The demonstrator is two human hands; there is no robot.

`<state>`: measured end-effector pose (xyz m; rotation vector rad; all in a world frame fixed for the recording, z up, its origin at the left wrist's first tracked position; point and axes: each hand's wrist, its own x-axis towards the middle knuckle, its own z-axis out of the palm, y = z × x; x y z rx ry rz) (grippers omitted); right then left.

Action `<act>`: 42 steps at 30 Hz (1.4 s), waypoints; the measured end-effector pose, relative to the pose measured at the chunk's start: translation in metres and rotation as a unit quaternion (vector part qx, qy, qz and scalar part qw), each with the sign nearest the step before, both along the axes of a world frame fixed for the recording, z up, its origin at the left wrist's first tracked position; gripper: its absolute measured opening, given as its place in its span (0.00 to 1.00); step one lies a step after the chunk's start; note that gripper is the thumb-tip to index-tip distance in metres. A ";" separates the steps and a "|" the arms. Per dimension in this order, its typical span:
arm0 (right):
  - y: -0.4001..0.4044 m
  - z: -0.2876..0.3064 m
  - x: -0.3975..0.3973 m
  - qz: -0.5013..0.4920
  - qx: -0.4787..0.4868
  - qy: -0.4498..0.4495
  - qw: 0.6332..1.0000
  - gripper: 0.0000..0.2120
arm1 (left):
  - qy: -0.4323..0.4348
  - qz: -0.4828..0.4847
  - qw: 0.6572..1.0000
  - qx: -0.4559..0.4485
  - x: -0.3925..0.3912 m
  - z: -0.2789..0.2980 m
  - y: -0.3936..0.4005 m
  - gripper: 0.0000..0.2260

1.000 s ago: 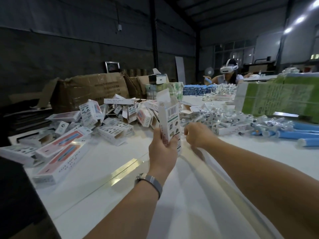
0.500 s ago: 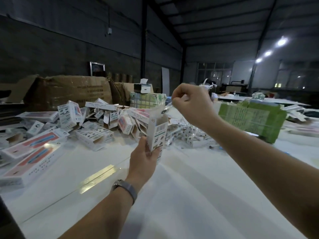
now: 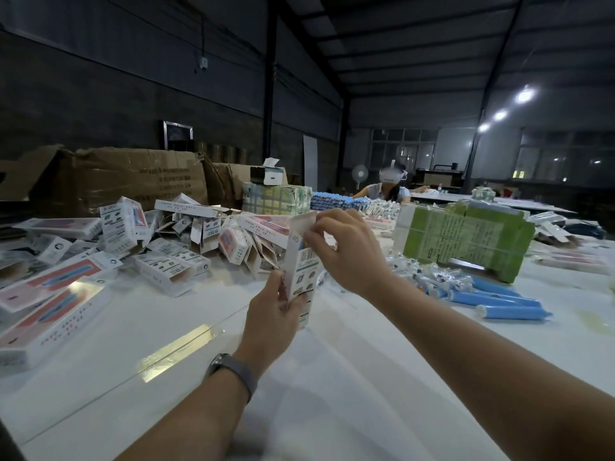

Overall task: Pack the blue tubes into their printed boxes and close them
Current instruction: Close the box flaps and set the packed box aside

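Note:
My left hand (image 3: 272, 314) holds a white printed box (image 3: 301, 271) upright by its lower end, above the white table (image 3: 332, 410). My right hand (image 3: 346, 249) is at the box's open top, with its fingertips pinching the raised top flap. I cannot see whether a tube is inside the box. Several loose blue tubes (image 3: 506, 302) lie on the table to the right. A heap of printed boxes (image 3: 173, 247), some open and some shut, covers the table's left side.
A green wrapped bundle (image 3: 466, 241) stands at the right behind the tubes. Brown cardboard cartons (image 3: 126, 174) line the far left. A second wrapped bundle (image 3: 276, 199) and stacked blue tubes (image 3: 336, 202) sit further back. A person wearing a headset (image 3: 391, 186) sits at the far end.
My right hand rose from the table, then came down to the top of the box and took its flap. My left hand has kept the box upright.

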<state>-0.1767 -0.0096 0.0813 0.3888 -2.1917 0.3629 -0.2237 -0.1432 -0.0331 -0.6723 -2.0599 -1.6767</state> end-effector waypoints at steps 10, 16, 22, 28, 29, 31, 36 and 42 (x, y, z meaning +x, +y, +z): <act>-0.008 -0.029 0.012 0.166 -0.339 -0.093 0.921 0.16 | -0.062 -0.200 0.974 0.082 0.022 0.011 0.001 0.12; -0.016 -0.040 0.013 0.205 -0.346 -0.051 0.914 0.16 | 0.097 -0.074 0.990 0.075 0.030 0.026 0.004 0.15; -0.022 -0.044 0.011 0.177 -0.337 -0.029 0.924 0.13 | 0.161 -0.029 0.985 0.052 0.037 0.033 -0.002 0.15; -0.018 -0.050 0.011 0.193 -0.343 -0.046 0.918 0.07 | 0.137 -0.037 0.989 0.043 0.035 0.036 -0.001 0.13; -0.017 -0.050 0.012 0.198 -0.342 -0.051 0.917 0.07 | 0.135 -0.042 0.989 0.046 0.036 0.036 -0.001 0.12; -0.016 -0.049 0.014 0.210 -0.336 -0.059 0.916 0.06 | 0.132 -0.046 0.989 0.047 0.036 0.037 -0.001 0.12; -0.015 -0.034 0.017 0.206 -0.310 -0.040 0.928 0.08 | 0.116 -0.069 0.987 0.083 0.037 0.035 -0.002 0.11; -0.017 -0.022 0.020 0.231 -0.295 -0.015 0.927 0.22 | 0.123 -0.066 0.985 0.099 0.040 0.037 -0.001 0.12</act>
